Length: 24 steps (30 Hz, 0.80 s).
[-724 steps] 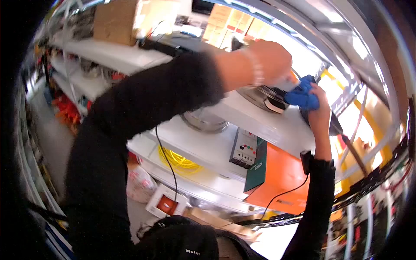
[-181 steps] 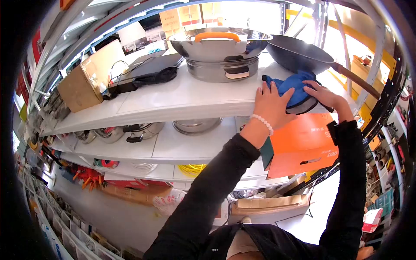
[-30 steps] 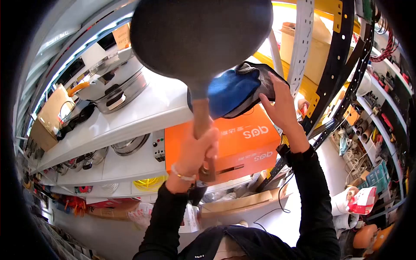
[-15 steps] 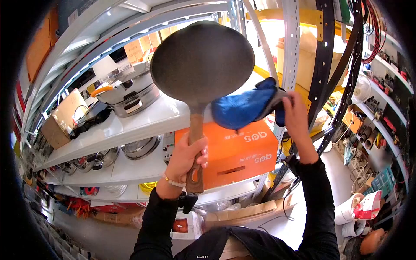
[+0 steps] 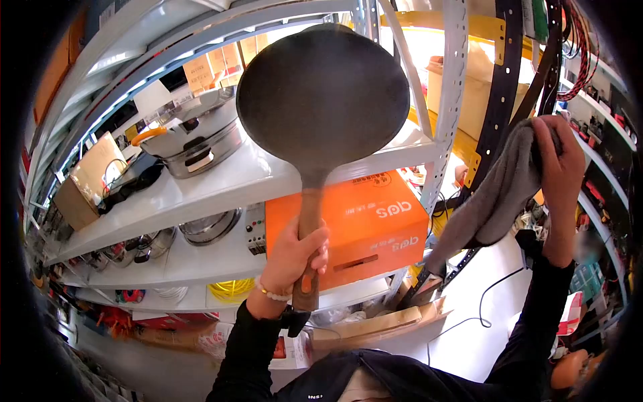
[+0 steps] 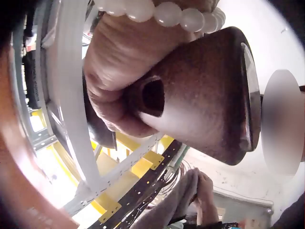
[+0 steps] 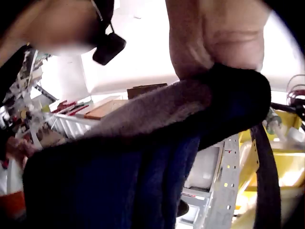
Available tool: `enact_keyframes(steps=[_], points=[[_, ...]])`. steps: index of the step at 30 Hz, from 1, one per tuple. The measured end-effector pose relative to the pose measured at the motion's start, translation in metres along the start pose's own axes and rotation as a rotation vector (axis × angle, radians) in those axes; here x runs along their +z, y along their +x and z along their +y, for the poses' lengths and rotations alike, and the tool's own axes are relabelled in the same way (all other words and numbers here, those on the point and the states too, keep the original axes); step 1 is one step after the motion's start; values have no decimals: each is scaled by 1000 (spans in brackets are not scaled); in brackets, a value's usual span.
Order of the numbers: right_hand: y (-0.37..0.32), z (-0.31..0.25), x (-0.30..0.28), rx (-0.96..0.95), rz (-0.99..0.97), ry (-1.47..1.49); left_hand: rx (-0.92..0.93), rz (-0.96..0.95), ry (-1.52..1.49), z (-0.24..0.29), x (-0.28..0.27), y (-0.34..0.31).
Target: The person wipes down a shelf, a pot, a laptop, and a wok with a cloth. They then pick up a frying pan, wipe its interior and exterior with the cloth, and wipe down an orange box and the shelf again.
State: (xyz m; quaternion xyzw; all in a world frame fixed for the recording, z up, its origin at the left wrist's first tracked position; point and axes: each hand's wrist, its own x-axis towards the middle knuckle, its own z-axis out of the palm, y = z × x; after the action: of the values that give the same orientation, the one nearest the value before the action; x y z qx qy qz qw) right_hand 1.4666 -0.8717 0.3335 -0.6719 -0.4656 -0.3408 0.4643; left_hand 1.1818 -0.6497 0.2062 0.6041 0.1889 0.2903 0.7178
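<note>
My left hand (image 5: 288, 258) grips the wooden handle of a dark wok (image 5: 321, 100), held up in front of the upper shelf with its round body above the hand. In the left wrist view, the fingers curl round the brown handle (image 6: 200, 100), close to the hole near its end. Off to the right, my right hand (image 5: 564, 164) pinches the top of a cloth (image 5: 495, 184), which hangs down with its grey side towards the head camera. Its blue side and dark edging show on the cloth (image 7: 105, 186) in the right wrist view.
Steel pots (image 5: 201, 151), one with an orange handle, stand on the white upper shelf (image 5: 221, 191). Below it is an orange box (image 5: 355, 231) beside a grey panel box (image 5: 255, 229). Perforated metal posts (image 5: 450, 87) rise to the right. A black cable (image 5: 482, 308) lies on the floor.
The wok, earlier on the shelf, is now in my left hand. Over the last second it dropped lower in view, and my right hand drew the cloth off the shelf to the right.
</note>
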Motion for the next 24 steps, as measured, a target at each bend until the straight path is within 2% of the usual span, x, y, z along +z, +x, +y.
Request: enact_keyframes(steps=[1,4,7,8,11,13,14,15,16,18,19,20,21,23,24], points=[[5,0,-2,47,-97,-50,-4,6,-17,-2,0,0],[21,16,11,223,-306,128,-21,5,-47,-3,-3,-1],[24,-2,26,486,-103,957,-19,-18,-97,-9,-7,0],[27,-5,31,525,-60,1063,-12,-18,-113,-11,-6,0],[22,-46,61,289,-71,1251,11,-46,-124,-16,-8,2],[24,-54,94,180,-66,1247,20,-54,-125,-17,-8,2],[17,-61,106,80,-124,1243,20,-46,-129,-16,-6,1],[9,-75,118,27,-157,1164,20,-37,-133,-16,-5,0],[-4,-92,132,8,-92,1096,22,-43,-119,-18,-6,1],[-23,-101,164,-169,-203,1013,24,-52,-93,-23,-10,3],[-34,-111,174,-119,-277,1054,-2,-19,-95,-23,-11,3],[-41,-113,190,-303,-264,932,-30,14,-100,-22,-10,3],[-46,-119,205,-365,-241,906,-59,47,-104,-22,-10,3],[-45,-119,230,-532,-351,705,-38,15,-105,-25,-10,2],[-43,-120,237,-544,-312,646,-32,0,-105,-27,-11,1]])
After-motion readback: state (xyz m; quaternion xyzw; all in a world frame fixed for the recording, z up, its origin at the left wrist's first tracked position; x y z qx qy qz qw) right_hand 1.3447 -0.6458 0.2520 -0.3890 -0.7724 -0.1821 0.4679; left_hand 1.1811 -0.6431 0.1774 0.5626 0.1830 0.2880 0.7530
